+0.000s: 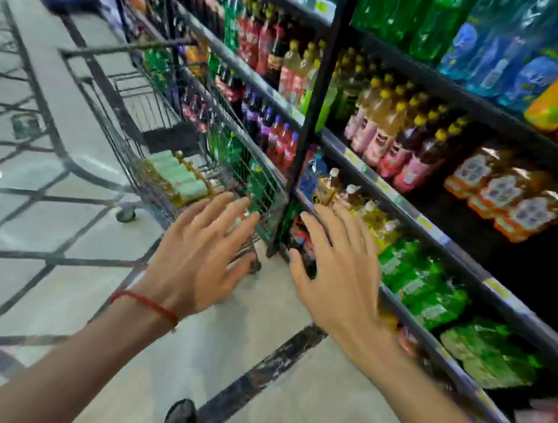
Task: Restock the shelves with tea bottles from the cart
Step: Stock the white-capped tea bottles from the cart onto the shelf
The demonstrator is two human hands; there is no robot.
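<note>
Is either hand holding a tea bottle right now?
No, the left hand and the right hand both show spread, empty fingers, and the green-labelled bottles lie in the cart.

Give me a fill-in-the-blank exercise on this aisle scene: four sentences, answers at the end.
1. The left hand and the right hand, fingers spread, both hold ____.
2. The thread round the left wrist is ____.
3. The tea bottles in the cart wear pale ____ labels.
4. Seen by the person, the cart stands to the ____ of the shelves.
Answers: nothing; red; green; left.
</note>
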